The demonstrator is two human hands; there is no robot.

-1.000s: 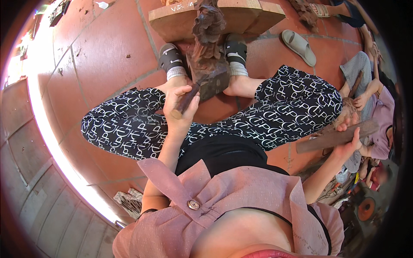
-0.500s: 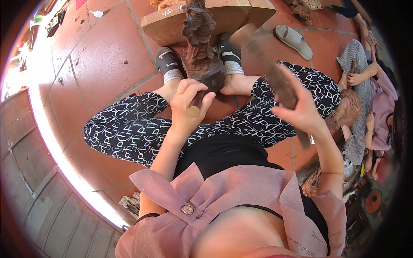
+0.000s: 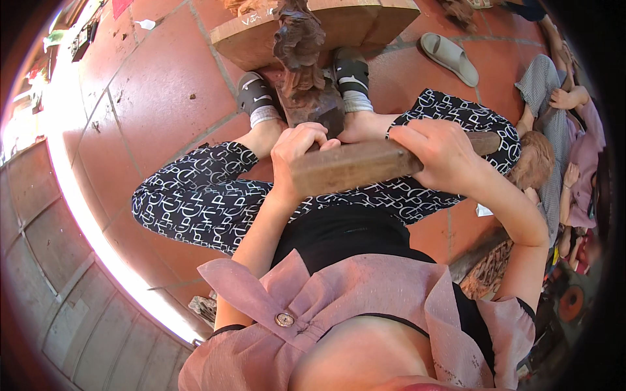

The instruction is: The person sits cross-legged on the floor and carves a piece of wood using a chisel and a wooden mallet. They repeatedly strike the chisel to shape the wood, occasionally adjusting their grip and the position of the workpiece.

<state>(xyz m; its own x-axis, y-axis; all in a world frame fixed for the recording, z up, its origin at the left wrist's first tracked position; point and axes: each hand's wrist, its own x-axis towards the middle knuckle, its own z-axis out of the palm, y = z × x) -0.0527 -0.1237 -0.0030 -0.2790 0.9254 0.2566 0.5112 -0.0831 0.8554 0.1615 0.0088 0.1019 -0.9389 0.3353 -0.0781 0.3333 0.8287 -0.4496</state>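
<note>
My right hand (image 3: 447, 156) is wrapped round a long wooden mallet (image 3: 355, 168), a flat brown bar lying crosswise over my lap. Its broad end is at my left hand (image 3: 293, 153), whose fingers are curled round a chisel. The mallet now covers the chisel's round wooden handle; the blade cannot be made out. Just beyond my left fingers stands a dark brown wood carving (image 3: 301, 55) with a knobbly, figured surface. Its squared base (image 3: 319, 111) sits between my feet.
A thick pale wooden block (image 3: 241, 49) lies behind the carving. One grey slipper (image 3: 448, 58) is on the tiled floor (image 3: 169, 85). At the right, another person's hand (image 3: 567, 98) shows near a lighter wood carving (image 3: 535, 159).
The mallet has swung from a raised, blurred position at the right to the left and down, over the chisel's handle. My left hand has stayed near the carving's base.
</note>
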